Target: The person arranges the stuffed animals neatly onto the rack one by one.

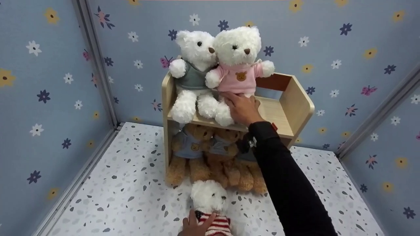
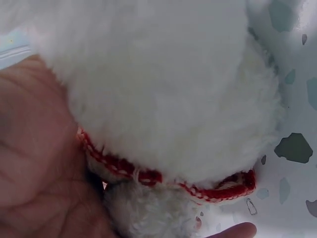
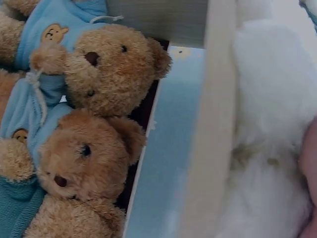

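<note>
In the head view, a white teddy bear in a pink top (image 1: 237, 82) sits on the upper shelf. My right hand (image 1: 243, 109) grips it low, around its lap and one leg. Against its side leans another white teddy bear in a grey-green top (image 1: 193, 78). At the bottom of the head view, my left hand (image 1: 194, 226) holds a white teddy bear in a red-and-white striped sweater (image 1: 219, 224) in front of the shelf. White fur (image 2: 158, 89) and the sweater's red knitted hem (image 2: 218, 192) fill much of the left wrist view, beside my palm.
The small wooden shelf (image 1: 303, 101) stands by the flowered back wall (image 1: 328, 39). Several brown teddy bears in blue tops, one marked by its bear patch (image 1: 195, 147), sit in its lower compartment. Speckled flooring (image 1: 131, 170) surrounds it, with panel walls left and right.
</note>
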A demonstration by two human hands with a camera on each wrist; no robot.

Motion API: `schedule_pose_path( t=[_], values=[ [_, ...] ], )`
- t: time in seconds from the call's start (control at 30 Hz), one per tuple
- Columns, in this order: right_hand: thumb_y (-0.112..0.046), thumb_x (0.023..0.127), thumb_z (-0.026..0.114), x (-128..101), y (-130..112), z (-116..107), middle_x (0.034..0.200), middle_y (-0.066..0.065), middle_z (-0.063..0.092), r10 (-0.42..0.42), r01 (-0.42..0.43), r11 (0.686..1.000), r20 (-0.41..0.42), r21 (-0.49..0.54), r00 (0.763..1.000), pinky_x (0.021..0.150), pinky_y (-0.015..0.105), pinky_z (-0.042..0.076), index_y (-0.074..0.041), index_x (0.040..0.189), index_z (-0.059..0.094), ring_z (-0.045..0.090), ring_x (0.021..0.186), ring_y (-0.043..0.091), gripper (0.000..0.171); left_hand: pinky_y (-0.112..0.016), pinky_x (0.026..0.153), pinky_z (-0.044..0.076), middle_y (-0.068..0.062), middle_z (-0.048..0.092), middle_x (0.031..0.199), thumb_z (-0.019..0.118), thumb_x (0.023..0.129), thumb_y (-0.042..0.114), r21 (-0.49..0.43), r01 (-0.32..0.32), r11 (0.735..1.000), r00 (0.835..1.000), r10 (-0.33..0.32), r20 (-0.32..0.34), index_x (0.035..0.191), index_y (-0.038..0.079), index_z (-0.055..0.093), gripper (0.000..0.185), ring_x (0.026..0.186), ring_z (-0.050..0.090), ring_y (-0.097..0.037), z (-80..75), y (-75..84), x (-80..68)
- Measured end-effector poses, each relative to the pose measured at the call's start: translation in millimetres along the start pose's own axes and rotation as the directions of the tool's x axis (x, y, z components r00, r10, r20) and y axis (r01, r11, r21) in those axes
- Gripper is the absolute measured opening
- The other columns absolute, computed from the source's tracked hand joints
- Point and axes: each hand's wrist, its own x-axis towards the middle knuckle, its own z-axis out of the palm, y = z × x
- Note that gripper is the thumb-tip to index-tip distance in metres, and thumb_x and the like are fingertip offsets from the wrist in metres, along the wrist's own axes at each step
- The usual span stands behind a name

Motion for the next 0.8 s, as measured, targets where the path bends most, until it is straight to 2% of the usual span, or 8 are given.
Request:
schedule_pose_path(
  t=[0.13, 0.23, 0.37, 0.47, 0.67, 0.8],
  values=[
    [-0.037, 0.102, 0.040, -9.9, 3.2, 2.9, 0.129, 0.012, 0.050, 0.018, -0.016, 1.000, -0.104, 0.024, 0.994, 0.102, 0.064, 0.012, -0.039, 0.135, 0.051, 0.027, 0.128, 0.049, 0.035, -0.066, 0.085, 0.041, -0.033, 0.011, 0.150, 0.066, 0.068, 0.072, -0.031, 0.057, 0.998, 0.995, -0.054, 0.083, 0.145, 0.042, 0.035, 0.088, 0.132, 0.018, -0.057, 6.7, -10.0, 17.1],
    [-0.033, 0.101, 0.044, -18.1, 5.2, 4.4, 0.125, 0.014, 0.049, 0.013, -0.004, 0.999, -0.190, 0.046, 0.982, 0.103, 0.063, 0.010, -0.031, 0.131, 0.056, 0.020, 0.132, 0.047, 0.032, -0.066, 0.084, 0.042, -0.031, 0.006, 0.152, 0.066, 0.060, 0.077, -0.060, 0.062, 0.996, 0.992, -0.055, 0.110, 0.143, 0.050, 0.032, 0.094, 0.134, 0.013, -0.057, 19.0, -28.7, 34.7],
    [-0.028, 0.099, 0.049, -29.8, 7.5, 3.7, 0.117, 0.010, 0.055, -0.005, 0.033, 0.996, -0.302, 0.087, 0.953, 0.103, 0.059, 0.017, -0.021, 0.122, 0.063, 0.031, 0.129, 0.038, 0.027, -0.061, 0.072, 0.047, -0.032, 0.001, 0.153, 0.068, 0.052, 0.080, -0.046, 0.037, 0.998, 0.992, -0.031, 0.119, 0.141, 0.059, 0.026, 0.100, 0.133, 0.009, -0.059, 33.5, -54.5, 58.3],
    [-0.027, 0.098, 0.052, -39.6, 9.5, 1.1, 0.114, 0.009, 0.057, -0.026, 0.067, 0.992, -0.343, 0.109, 0.939, 0.101, 0.055, 0.022, -0.017, 0.119, 0.064, 0.039, 0.123, 0.034, 0.026, -0.058, 0.065, 0.047, -0.033, -0.002, 0.152, 0.072, 0.049, 0.077, -0.037, 0.026, 0.999, 0.991, -0.021, 0.130, 0.141, 0.061, 0.022, 0.105, 0.132, 0.009, -0.060, 37.6, -66.6, 71.6],
    [-0.030, 0.098, 0.053, -65.8, 12.7, -5.2, 0.121, 0.010, 0.053, -0.068, 0.114, 0.987, -0.348, 0.111, 0.935, 0.099, 0.054, 0.025, -0.014, 0.124, 0.060, 0.039, 0.123, 0.035, 0.031, -0.060, 0.064, 0.046, -0.030, -0.008, 0.153, 0.079, 0.044, 0.069, -0.079, 0.043, 0.996, 0.988, -0.031, 0.151, 0.139, 0.063, 0.021, 0.111, 0.132, 0.006, -0.060, 36.6, -73.2, 79.5],
    [-0.029, 0.096, 0.057, -94.0, 11.3, -5.5, 0.120, 0.012, 0.050, -0.095, 0.147, 0.983, -0.388, 0.106, 0.917, 0.094, 0.051, 0.026, -0.013, 0.125, 0.059, 0.038, 0.118, 0.034, 0.033, -0.062, 0.068, 0.046, -0.029, -0.007, 0.153, 0.082, 0.044, 0.064, -0.117, 0.050, 0.992, 0.990, -0.033, 0.139, 0.139, 0.062, 0.024, 0.111, 0.133, 0.004, -0.058, 32.1, -63.4, 68.6]
  ],
)
